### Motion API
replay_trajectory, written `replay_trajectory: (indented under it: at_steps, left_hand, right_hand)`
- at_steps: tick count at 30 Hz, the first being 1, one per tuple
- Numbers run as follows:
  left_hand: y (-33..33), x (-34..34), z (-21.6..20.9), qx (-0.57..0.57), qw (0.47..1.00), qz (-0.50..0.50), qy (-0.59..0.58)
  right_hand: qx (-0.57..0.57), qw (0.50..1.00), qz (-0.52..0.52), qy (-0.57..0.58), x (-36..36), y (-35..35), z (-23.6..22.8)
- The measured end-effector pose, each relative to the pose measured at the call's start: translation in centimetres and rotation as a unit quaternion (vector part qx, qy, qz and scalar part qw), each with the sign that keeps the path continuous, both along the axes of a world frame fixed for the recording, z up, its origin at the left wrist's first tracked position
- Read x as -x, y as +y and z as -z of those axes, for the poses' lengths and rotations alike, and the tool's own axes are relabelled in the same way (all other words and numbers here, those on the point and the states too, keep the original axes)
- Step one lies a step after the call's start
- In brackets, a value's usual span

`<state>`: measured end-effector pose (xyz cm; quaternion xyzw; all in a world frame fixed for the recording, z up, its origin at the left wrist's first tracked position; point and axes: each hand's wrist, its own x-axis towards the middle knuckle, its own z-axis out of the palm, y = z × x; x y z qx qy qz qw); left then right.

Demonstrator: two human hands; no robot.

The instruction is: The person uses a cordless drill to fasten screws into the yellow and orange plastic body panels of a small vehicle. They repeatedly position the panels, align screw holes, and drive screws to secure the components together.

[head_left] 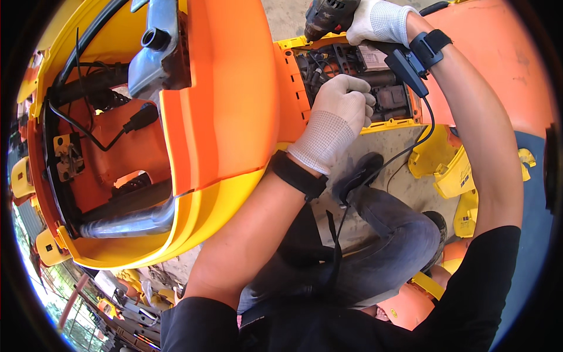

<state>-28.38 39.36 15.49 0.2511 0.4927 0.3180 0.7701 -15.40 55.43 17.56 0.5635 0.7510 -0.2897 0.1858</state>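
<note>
My left hand (343, 104), in a white knit glove, is closed with its fingers curled above an open compartment; anything in its grip is hidden. The yellow-rimmed compartment (392, 124) sits in an orange and yellow scooter-like body and holds a wire bundle (319, 66), a black box-shaped part (392, 98) and a white label (372, 57). At the far side of it, my right hand (378, 22), gloved too, grips a dark power drill (329, 16). The drill's nose points left and down toward the compartment's far edge. Its handle is mostly hidden by the glove.
At left stands a large orange and yellow shell (226, 88) with a silver metal bracket (153, 61), a hanging black cable connector (141, 117) and a silver tube (126, 223) inside. Yellow panels (448, 170) lie on the floor at right. A cable (431, 120) runs from my right wrist device.
</note>
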Motion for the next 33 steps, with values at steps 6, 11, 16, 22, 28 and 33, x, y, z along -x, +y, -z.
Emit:
replay_trajectory:
  at_steps: [6,11,16,22,28,33]
  left_hand:
    - [0.0,-0.1,-0.1,0.003,1.0,0.003,-0.008]
    - [-0.3,0.5,0.3,-0.004,1.0,-0.004,-0.006]
    - [-0.1,-0.3,0.1,0.0,1.0,0.002,-0.019]
    - [-0.2,0.3,0.1,0.011,0.999,-0.021,-0.037]
    - [-0.1,0.8,0.9,0.0,0.999,0.002,-0.035]
    - [0.0,0.1,-0.3,-0.014,0.999,-0.013,-0.041]
  right_hand:
    - [-0.006,0.998,-0.007,0.067,-1.1,-0.4,0.8]
    - [-0.019,0.997,-0.037,0.071,0.0,-0.4,1.6]
    - [0.007,0.993,-0.114,-0.007,0.5,0.7,-0.4]
    - [-0.057,0.967,-0.245,-0.044,3.3,1.5,-1.6]
    - [0.014,0.918,-0.215,0.332,-0.9,0.0,-5.6]
    - [-0.118,0.934,0.12,0.316,-8.7,-8.6,-6.4]
